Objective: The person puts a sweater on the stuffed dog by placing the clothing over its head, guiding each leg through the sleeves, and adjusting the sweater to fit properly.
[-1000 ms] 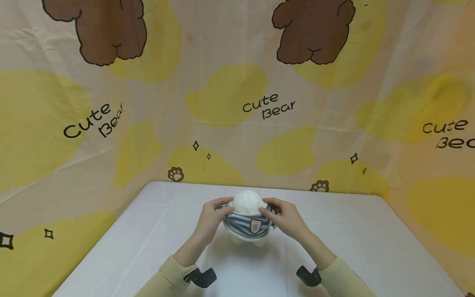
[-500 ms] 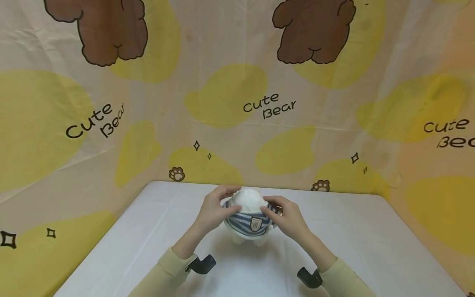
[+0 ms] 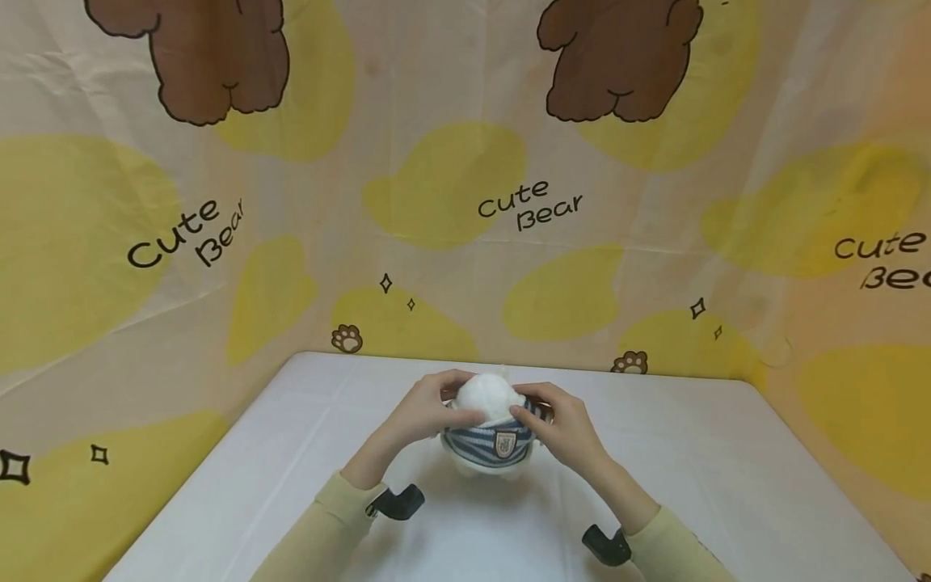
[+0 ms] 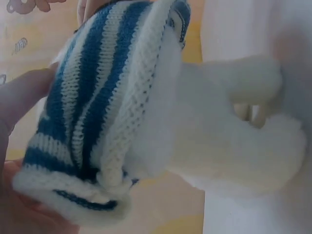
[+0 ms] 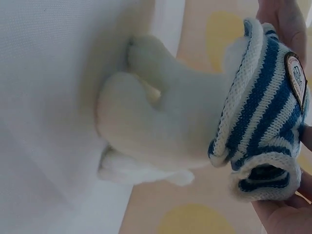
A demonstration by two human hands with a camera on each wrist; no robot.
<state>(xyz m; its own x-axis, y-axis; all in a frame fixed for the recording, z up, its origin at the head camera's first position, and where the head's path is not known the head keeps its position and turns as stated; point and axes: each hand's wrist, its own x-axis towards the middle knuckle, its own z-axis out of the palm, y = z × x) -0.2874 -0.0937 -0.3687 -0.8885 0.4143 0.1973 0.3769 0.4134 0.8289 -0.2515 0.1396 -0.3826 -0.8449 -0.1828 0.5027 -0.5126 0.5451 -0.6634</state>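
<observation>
A white plush toy point(image 3: 486, 396) stands on the table with a blue-and-white striped knitted sweater point(image 3: 473, 443) around its upper body. My left hand point(image 3: 425, 408) grips the sweater's left side near the top, thumb in front and fingers behind. On the other side my right hand point(image 3: 563, 420) pinches the sweater near its upper edge, also thumb in front. In the left wrist view the sweater's rolled hem hangs over the toy's white body point(image 4: 219, 146). The right wrist view shows an open cuff with no limb visible in it, and a shield-shaped patch point(image 5: 296, 82).
A white table point(image 3: 655, 453) lies under the toy. Behind it hangs a printed cloth point(image 3: 436, 267) with bears and yellow patches. Black curved mounts point(image 3: 607, 546) sit at both wrists, beside the pale sleeves.
My left hand has shifted its hold, rising briefly and then lowering, its thumb now farther right across the toy's front. My right hand has stayed almost in place.
</observation>
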